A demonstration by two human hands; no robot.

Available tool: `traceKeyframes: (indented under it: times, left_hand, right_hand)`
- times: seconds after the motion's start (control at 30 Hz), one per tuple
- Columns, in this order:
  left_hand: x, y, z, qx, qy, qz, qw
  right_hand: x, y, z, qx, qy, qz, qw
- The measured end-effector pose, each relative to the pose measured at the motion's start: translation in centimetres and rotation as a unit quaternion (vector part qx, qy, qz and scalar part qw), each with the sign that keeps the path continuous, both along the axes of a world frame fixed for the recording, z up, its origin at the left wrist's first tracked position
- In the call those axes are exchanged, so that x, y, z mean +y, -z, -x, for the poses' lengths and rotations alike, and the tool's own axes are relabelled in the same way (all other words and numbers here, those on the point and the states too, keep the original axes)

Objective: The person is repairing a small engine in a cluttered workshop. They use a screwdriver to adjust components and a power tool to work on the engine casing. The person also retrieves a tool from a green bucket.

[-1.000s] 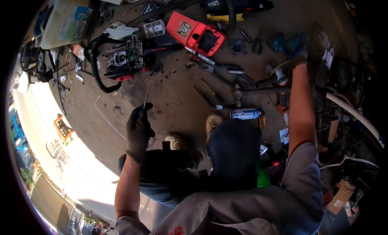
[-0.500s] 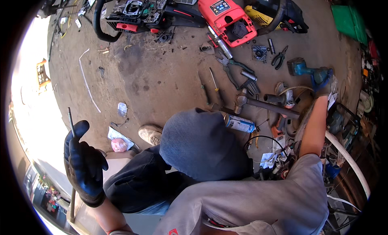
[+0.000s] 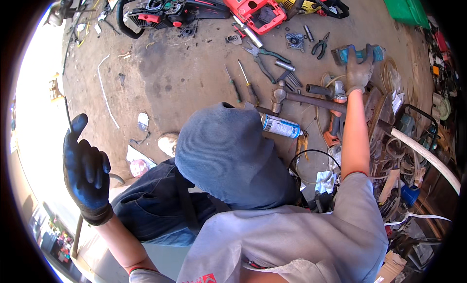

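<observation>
My left hand, in a black glove, is raised at the left with a thin dark metal rod pinched between thumb and fingers, pointing upward. My right hand, in a greyish glove, reaches far out to the right. Its fingers wrap over a teal power tool lying on the ground, and the palm side is hidden. Near that hand are small dark-handled pliers and a grinder-like tool. A long-handled hammer lies closer to me.
Rounded grey cloth hides the middle. Beyond it lie two screwdrivers, larger pliers and a spray can. Farther off are a dismantled chainsaw, a red cover and a yellow-black machine. Clutter fills the right side.
The view has shifted. My right hand has gone from the tool's right end to over its middle, fingers around it. My left hand still holds the rod, slightly farther left.
</observation>
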State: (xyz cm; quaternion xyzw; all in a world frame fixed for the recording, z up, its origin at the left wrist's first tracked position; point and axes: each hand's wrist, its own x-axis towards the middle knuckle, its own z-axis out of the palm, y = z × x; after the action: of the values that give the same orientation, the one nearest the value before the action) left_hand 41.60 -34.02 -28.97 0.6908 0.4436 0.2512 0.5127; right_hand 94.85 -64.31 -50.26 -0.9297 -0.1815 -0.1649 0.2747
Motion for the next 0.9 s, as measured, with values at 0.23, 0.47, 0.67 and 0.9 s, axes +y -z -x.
traceKeyframes:
  times: [0.23, 0.47, 0.67, 0.9]
  left_hand:
    - [0.1, 0.6, 0.5, -0.071, -0.044, 0.067, 0.994]
    - [0.7, 0.7, 1.0, -0.107, -0.03, 0.105, 0.988]
    - [0.0, 0.5, 0.5, -0.185, -0.061, 0.149, 0.97]
    - [0.5, 0.6, 1.7, -0.121, -0.019, 0.109, 0.986]
  right_hand:
    - [0.7, 3.2, 9.5, 0.223, -0.12, -0.164, 0.953]
    - [6.8, 9.4, 21.4, 0.372, -0.255, 0.225, 0.864]
    - [13.6, 12.4, 26.9, 0.294, -0.265, 0.416, 0.819]
    - [12.7, 12.9, 22.2, 0.314, -0.192, 0.361, 0.856]
